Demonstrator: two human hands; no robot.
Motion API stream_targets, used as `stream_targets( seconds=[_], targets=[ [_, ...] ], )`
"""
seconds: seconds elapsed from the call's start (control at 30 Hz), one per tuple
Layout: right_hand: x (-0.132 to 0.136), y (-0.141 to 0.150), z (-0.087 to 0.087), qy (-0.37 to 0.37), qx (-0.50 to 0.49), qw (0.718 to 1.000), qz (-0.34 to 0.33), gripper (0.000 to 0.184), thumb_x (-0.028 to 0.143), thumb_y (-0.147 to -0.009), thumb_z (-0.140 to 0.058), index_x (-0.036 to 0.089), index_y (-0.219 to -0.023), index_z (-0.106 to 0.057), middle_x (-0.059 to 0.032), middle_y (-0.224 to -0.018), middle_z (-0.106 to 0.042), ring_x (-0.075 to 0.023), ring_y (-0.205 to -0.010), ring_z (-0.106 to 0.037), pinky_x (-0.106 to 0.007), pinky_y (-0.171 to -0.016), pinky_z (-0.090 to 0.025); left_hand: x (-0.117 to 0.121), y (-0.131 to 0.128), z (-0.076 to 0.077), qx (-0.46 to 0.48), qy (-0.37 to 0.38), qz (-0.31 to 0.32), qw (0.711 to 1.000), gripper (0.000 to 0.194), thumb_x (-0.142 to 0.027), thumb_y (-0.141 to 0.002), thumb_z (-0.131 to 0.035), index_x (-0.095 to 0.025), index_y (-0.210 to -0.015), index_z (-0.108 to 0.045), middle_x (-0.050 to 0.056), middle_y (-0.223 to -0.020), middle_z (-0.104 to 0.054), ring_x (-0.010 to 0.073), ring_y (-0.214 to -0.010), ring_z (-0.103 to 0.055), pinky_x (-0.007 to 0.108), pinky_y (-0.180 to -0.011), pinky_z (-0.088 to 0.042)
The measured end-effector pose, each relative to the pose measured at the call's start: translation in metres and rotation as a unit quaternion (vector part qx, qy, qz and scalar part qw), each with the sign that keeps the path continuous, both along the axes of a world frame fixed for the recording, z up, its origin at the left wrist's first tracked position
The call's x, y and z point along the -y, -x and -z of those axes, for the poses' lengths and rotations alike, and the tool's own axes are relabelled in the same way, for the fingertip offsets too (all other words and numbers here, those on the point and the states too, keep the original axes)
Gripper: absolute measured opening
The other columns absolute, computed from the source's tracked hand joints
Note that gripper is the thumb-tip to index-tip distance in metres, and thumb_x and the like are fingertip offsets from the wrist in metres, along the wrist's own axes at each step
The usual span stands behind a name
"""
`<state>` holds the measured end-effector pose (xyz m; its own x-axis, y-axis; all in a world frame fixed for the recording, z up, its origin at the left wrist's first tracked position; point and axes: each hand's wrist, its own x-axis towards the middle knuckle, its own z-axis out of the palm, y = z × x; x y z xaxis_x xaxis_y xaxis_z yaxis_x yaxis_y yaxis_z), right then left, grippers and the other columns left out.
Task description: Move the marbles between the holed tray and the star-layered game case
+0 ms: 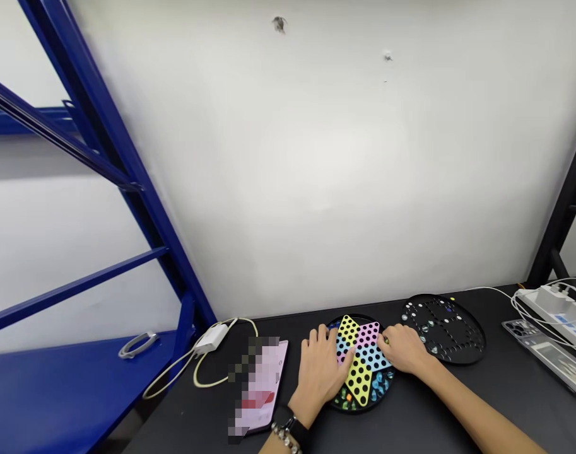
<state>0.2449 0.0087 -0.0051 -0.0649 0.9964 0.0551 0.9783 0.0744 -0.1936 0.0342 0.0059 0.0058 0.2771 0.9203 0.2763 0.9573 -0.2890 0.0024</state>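
A star-shaped Chinese checkers board (361,356), with yellow, pink and blue areas full of black holes, lies on a round black tray (356,410). Blue, green and orange glass pieces show in the tray around the star. My left hand (318,366) rests over the left side of the board, fingers stretched out and thumb on its surface. At the board's right side is my right hand (401,347), its fingers curled together at the edge. A small green spot shows by its fingertips; what they pinch, if anything, is hidden.
To the right lies a second round black tray (472,328) with a few marbles. A phone (264,384) lies left, near a white adapter (211,339) and cable. Another phone (547,356) and a power strip (559,309) are far right. Behind stands a white wall.
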Motion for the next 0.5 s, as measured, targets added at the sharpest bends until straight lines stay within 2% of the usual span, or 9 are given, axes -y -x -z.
stream_targets(
  seconds=[0.5],
  targets=[
    [-0.0006, -0.0011, -0.0027, 0.015, 0.024, 0.999, -0.025, 0.051, 0.038, -0.100, -0.031, 0.016, -0.085, -0.074, -0.0140, -0.092, -0.075, -0.0254, -0.087, -0.071, -0.030, -0.073, -0.042, -0.0006, 0.0005, 0.0023, 0.001, -0.020, 0.004, 1.000, 0.046, -0.053, -0.095, -0.041, -0.019, -0.117, -0.063, 0.011, -0.110, -0.059, 0.0292, -0.099, -0.053, 0.039, -0.082, -0.039]
  ],
)
